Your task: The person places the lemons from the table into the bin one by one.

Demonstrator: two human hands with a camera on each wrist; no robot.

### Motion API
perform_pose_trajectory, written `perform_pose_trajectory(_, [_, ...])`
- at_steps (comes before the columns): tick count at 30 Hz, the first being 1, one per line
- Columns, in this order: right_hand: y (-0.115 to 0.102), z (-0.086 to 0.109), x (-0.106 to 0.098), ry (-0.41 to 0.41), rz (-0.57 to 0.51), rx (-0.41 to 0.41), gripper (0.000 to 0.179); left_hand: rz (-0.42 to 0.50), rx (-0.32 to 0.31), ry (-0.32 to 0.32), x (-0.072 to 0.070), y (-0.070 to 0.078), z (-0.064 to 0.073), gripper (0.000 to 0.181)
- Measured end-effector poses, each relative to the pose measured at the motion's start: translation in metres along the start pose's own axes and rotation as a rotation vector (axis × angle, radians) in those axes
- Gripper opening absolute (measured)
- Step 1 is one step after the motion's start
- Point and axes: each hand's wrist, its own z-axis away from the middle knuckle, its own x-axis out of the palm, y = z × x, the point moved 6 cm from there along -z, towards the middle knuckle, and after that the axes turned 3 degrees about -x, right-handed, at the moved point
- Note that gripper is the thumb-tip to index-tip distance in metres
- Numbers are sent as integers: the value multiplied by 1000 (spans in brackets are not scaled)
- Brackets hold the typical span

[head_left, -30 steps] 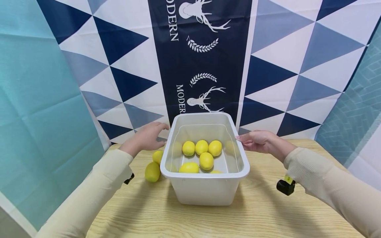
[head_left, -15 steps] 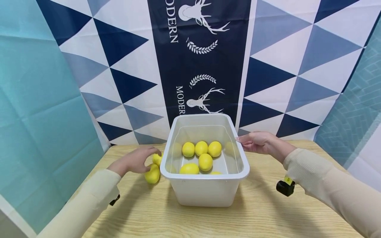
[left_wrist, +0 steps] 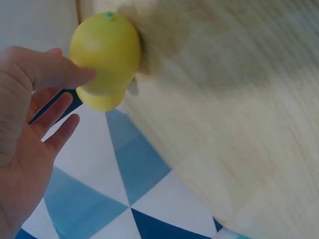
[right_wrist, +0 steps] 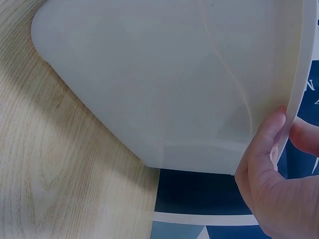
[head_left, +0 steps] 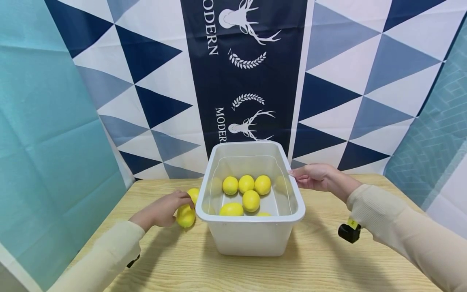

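My left hand [head_left: 164, 209] is at the nearer of two yellow lemons [head_left: 185, 217] on the table, left of a white plastic bin [head_left: 251, 237]. In the left wrist view the thumb overlaps this lemon [left_wrist: 107, 50], and the other fingers are spread; whether they touch it is unclear. The second lemon [head_left: 193, 194] lies just behind, partly covered by fingers. My right hand [head_left: 317, 176] pinches the bin's right rim between thumb and fingers, as the right wrist view shows at the rim [right_wrist: 299, 64]. Several lemons [head_left: 251, 201] lie inside the bin.
The wooden table [head_left: 321, 259] carries the bin near its back edge. Behind it hangs a cloth [head_left: 164, 73] with blue and white triangles. A teal cloth [head_left: 54, 142] closes off the left side, another the right.
My left hand has come away from beside the bin's left rim, moving down and left to the loose lemons. The right hand stays on the rim.
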Motion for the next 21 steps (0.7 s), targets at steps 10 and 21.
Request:
perform_pose_trajectory(10, [0,-1,1,-3,-14,9,29,-41,-16,23,11,-4,3,57])
perform_pose_trajectory(21, [0,-1,1,-4,-32,15,28,-82,-140,56,13,-8,12,48])
